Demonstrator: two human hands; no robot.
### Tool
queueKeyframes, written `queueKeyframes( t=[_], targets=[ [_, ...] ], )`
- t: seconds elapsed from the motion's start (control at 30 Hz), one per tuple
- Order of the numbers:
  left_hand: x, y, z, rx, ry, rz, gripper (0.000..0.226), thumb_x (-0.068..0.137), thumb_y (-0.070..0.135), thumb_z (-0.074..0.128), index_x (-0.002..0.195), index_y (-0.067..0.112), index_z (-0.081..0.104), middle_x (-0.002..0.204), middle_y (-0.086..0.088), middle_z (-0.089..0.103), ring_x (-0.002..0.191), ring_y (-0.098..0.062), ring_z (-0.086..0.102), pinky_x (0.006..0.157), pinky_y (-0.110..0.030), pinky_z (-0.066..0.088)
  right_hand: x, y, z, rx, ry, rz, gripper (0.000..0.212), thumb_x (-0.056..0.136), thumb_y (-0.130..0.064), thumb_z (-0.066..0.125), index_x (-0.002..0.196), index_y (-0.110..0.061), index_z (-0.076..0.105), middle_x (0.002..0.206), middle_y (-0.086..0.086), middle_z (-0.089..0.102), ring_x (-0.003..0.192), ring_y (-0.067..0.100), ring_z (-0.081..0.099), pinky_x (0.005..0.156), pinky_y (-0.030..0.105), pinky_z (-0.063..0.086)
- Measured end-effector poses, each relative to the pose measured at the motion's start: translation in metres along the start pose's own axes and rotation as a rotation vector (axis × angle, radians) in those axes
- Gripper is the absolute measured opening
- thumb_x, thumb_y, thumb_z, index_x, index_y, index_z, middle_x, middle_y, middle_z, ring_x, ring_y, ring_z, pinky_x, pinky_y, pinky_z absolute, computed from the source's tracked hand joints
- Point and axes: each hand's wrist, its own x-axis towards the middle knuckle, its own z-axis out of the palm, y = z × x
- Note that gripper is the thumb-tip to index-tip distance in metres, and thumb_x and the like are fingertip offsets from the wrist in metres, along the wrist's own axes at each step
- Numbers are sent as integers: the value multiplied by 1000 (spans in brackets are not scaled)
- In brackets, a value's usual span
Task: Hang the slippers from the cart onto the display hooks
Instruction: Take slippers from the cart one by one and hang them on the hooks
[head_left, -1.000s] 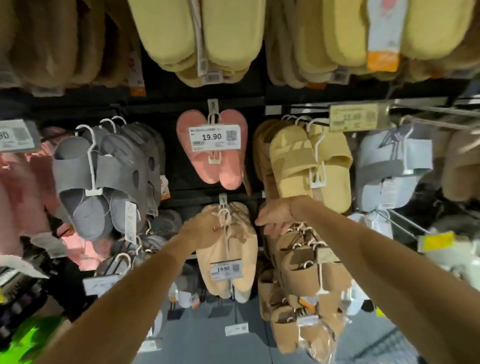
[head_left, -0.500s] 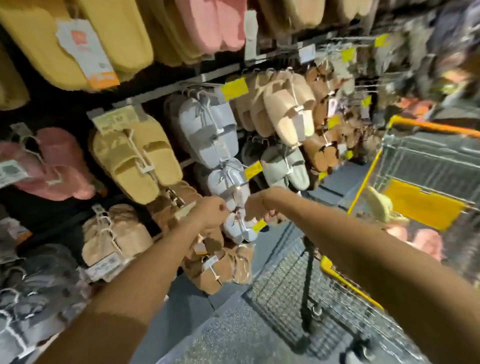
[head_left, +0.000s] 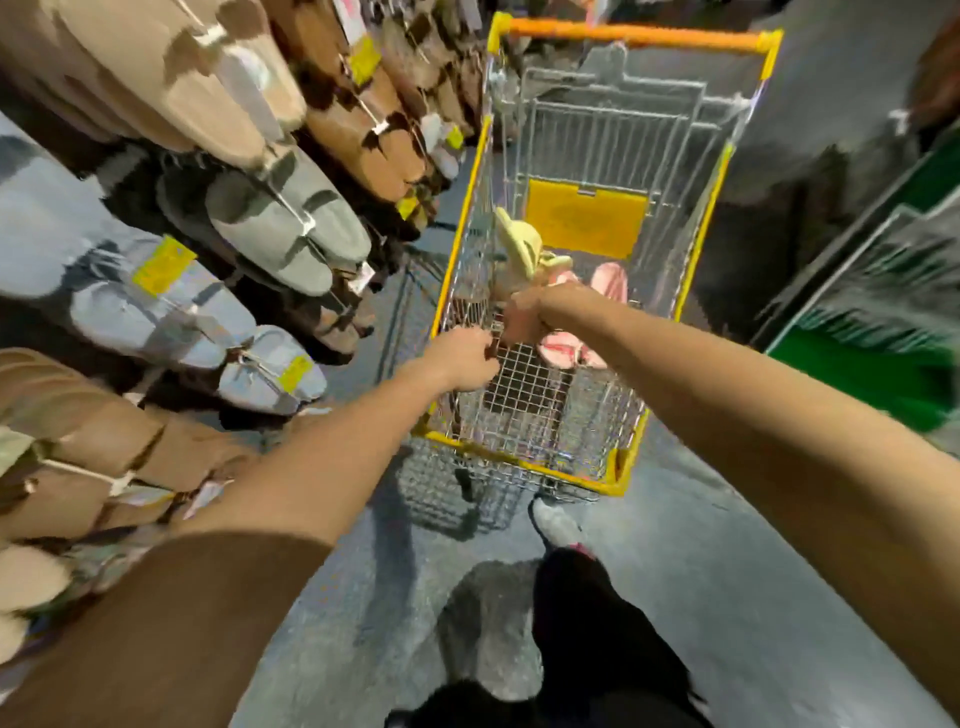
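Both arms out over the cart (head_left: 540, 457) now, wire basket w/ yellow rim and an orange push bar at the far end. Right hand (head_left: 524, 322) is down inside the basket, fingers curled under, right at the pink slippers (head_left: 563, 348) lying on the wire floor. Looks like a grip on them, but the frame's blurred and the fingers are hidden behind the back of the hand, so can't tell if it's actually pinching anything. Left hand (head_left: 460, 358) sits at the near-left side of the basket, fingers curled in loosely; whether it holds the wire or nothing, can't tell either. The two hands are just beside each other.

More stock in the cart: a yellow slipper (head_left: 517, 239) propped up against the left wire wall, another pink pair (head_left: 610, 280) further back, near the yellow plastic flap (head_left: 587, 218) of the child seat.

Left of the aisle, the display's packed: grey-blue slippers (head_left: 156, 312) w/ yellow tags, grey-green pair (head_left: 291, 234) above them, tan and brown pairs (head_left: 363, 130) running up toward the far end, more tan ones (head_left: 104, 441) near the left elbow. All hanging, white hangers showing here and there.

Grey floor (head_left: 701, 545) below, a shoe (head_left: 558, 525) just behind the cart's near end, dark trouser leg (head_left: 587, 623) under it. Green fixture (head_left: 883, 374) off on the right side, blurred.
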Motion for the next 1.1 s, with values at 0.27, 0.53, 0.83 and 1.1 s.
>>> queueKeyframes(
  t=[0.27, 0.53, 0.83, 1.1],
  targets=[
    [117, 33, 80, -80, -245, -24, 16, 99, 24, 52, 91, 15, 62, 90, -5, 67, 91, -25, 67, 89, -41, 54, 115, 131, 8, 171, 14, 155, 33, 99, -21, 54, 122, 2, 57, 95, 16, 57, 60, 11, 48, 50, 20, 39],
    [214, 15, 147, -400, -278, -130, 10, 99, 17, 56, 109, 15, 55, 99, -3, 62, 81, -18, 60, 75, -33, 52, 214, 198, 41, 365, 63, 326, 20, 94, -4, 54, 75, -10, 52, 71, 0, 48, 58, 9, 44, 45, 19, 42],
    [259, -11, 224, -523, -361, -332, 16, 95, 8, 51, 104, 17, 62, 114, -8, 61, 107, -30, 61, 103, -51, 49, 303, 206, 94, 195, -173, 319, 47, 98, -9, 51, 144, 2, 44, 147, 20, 45, 128, 32, 46, 98, 24, 33],
    [263, -17, 244, -627, -374, -339, 13, 105, 17, 49, 111, 12, 60, 91, 0, 61, 64, -10, 54, 58, -19, 38, 307, 215, 129, 182, 215, 361, 24, 99, -18, 48, 107, -7, 68, 95, 6, 68, 66, 15, 52, 64, 12, 44]
  ],
)
